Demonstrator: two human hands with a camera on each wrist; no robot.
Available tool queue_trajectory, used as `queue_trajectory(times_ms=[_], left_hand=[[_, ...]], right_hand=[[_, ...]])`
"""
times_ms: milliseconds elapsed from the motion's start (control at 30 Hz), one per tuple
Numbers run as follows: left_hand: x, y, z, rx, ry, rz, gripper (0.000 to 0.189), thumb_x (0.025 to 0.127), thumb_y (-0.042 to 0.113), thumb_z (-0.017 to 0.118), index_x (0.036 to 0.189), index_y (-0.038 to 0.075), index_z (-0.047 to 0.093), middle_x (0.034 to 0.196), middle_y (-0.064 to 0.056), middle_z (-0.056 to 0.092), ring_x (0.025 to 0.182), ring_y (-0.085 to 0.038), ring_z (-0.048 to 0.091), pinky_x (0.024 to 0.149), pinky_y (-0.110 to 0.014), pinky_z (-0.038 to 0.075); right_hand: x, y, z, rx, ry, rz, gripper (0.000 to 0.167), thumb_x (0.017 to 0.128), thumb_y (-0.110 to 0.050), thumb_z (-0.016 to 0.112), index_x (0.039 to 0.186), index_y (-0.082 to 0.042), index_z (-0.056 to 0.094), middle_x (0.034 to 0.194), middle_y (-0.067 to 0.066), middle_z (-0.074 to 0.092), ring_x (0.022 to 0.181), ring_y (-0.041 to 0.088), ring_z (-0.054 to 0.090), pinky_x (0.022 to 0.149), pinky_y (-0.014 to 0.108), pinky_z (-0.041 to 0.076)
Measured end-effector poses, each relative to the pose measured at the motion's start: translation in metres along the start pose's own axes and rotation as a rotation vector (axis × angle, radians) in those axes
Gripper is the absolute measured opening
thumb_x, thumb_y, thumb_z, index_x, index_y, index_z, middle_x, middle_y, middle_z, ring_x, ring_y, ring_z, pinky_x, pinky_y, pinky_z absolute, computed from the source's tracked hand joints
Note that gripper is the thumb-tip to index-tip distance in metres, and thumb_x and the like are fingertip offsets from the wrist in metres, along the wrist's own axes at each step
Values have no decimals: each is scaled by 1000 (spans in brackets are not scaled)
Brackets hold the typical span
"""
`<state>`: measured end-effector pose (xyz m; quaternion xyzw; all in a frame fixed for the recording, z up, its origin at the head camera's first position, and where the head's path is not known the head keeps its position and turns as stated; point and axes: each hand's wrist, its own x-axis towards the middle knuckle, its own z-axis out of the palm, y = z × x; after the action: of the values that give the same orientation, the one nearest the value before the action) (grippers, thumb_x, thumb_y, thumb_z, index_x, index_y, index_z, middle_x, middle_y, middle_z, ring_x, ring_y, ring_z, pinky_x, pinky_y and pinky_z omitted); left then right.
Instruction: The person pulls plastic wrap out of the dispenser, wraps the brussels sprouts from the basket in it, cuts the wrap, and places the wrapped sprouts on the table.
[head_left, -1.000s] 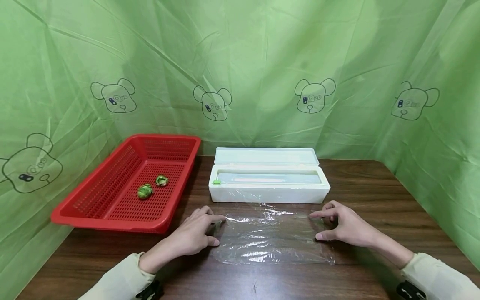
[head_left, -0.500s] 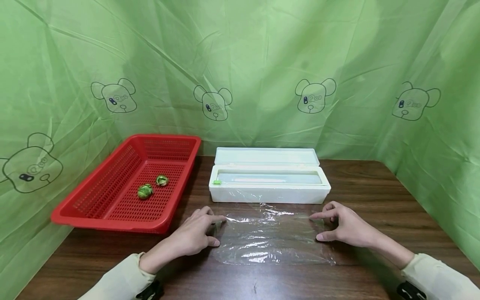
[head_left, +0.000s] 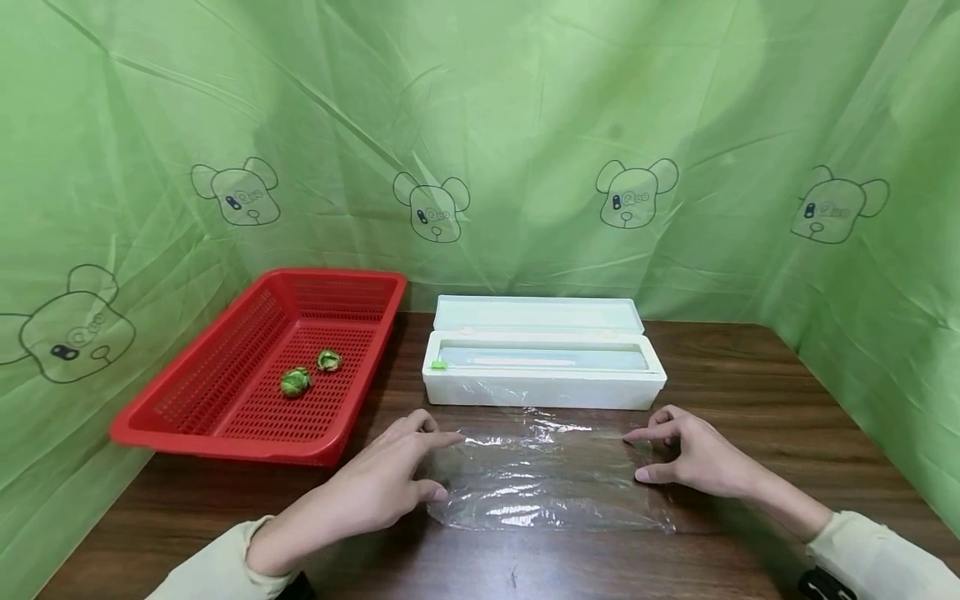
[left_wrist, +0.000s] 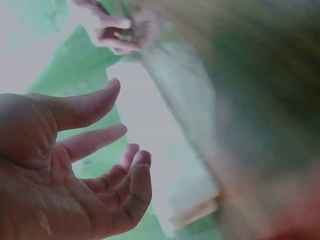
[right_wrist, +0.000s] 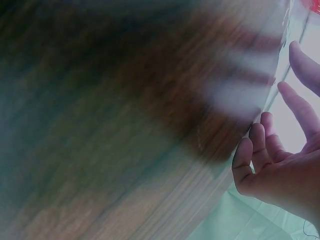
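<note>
In the head view, the left sleeve [head_left: 217,562] is cut off at lower left, the right sleeve [head_left: 885,550] at lower right. Lettering [head_left: 636,198] on the backdrop [head_left: 540,92] is too small to read. In the left wrist view, the left hand [left_wrist: 75,167] is cropped by the left edge; the tabletop [left_wrist: 260,100], at right, is blurred. In the right wrist view, the right edge crops the right hand [right_wrist: 285,160].

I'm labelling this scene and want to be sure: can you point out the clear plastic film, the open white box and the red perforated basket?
Clear plastic film [head_left: 551,475]: head view, middle of the sheet.
Open white box [head_left: 573,392]: head view, front wall.
Red perforated basket [head_left: 225,447]: head view, near rim.
</note>
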<state>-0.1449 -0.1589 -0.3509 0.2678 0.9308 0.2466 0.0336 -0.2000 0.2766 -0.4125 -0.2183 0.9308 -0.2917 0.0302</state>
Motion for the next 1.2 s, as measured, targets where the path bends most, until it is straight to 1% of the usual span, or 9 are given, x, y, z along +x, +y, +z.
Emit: queue_trajectory(times_ms=[100, 200, 333, 433, 500, 600, 800, 967, 1200], left_hand=[[-7, 13, -17, 12, 16, 19, 64, 85, 14, 88, 144, 16, 66, 110, 6, 51, 97, -13, 52, 84, -37, 51], [-12, 20, -36, 14, 37, 32, 66, 86, 16, 87, 147, 18, 64, 115, 8, 53, 97, -10, 57, 85, -36, 55], [-11, 19, -67, 23, 84, 37, 68, 86, 19, 87, 149, 16, 61, 118, 4, 58, 100, -12, 61, 85, -38, 57], [-3, 11, -91, 32, 121, 24, 67, 87, 17, 87, 148, 13, 62, 118, -2, 60, 99, -17, 61, 79, -37, 55], [3, 1, -105, 46, 137, -9, 65, 87, 17, 88, 147, 11, 63, 118, -6, 60, 97, -20, 61, 75, -37, 54], [15, -20, -123, 68, 149, -59, 63, 88, 16, 88, 146, 8, 63, 117, -10, 60, 97, -24, 60, 76, -39, 51], [39, -68, -145, 75, 117, -127, 59, 91, 16, 85, 144, 0, 62, 112, -15, 60, 91, -24, 58, 79, -42, 48], [55, -100, -154, 59, 52, -156, 60, 92, 16, 84, 144, -5, 60, 111, -15, 59, 85, -21, 53, 84, -44, 46], [69, -137, -157, -12, -11, -222, 60, 95, 17, 81, 145, -6, 58, 101, -13, 51, 76, -19, 41, 75, -40, 39]], right_hand=[[0, 0, 0, 0, 0, -1, 52, 77, -39, 95, 123, -19, 81, 111, 0, 54, 86, 14, 49, 70, 28, 42], [0, 0, 0, 4, -1, -3, 52, 77, -38, 95, 122, -18, 81, 110, 1, 54, 85, 14, 49, 70, 28, 42], [1, 0, 0, 4, 3, -6, 52, 77, -38, 95, 122, -18, 81, 109, 0, 54, 85, 14, 49, 70, 28, 42], [1, 0, 0, 4, 6, -10, 51, 77, -38, 95, 122, -17, 81, 109, 0, 54, 85, 14, 49, 70, 28, 43], [1, 0, 0, 3, 9, -14, 51, 77, -38, 95, 122, -17, 81, 108, 0, 54, 85, 14, 49, 70, 28, 43], [0, 0, 0, 3, 15, -20, 51, 77, -37, 95, 121, -17, 81, 108, 0, 55, 85, 14, 50, 70, 28, 43], [0, 1, 0, 0, 19, -26, 50, 77, -39, 94, 121, -18, 81, 109, 0, 55, 86, 14, 50, 71, 28, 43], [0, 2, 1, 4, 15, -25, 50, 77, -39, 94, 120, -16, 81, 108, 0, 55, 86, 15, 51, 71, 28, 44], [2, 2, 1, -6, 19, -26, 48, 78, -38, 94, 119, -18, 82, 107, -1, 55, 86, 15, 50, 71, 28, 43]])
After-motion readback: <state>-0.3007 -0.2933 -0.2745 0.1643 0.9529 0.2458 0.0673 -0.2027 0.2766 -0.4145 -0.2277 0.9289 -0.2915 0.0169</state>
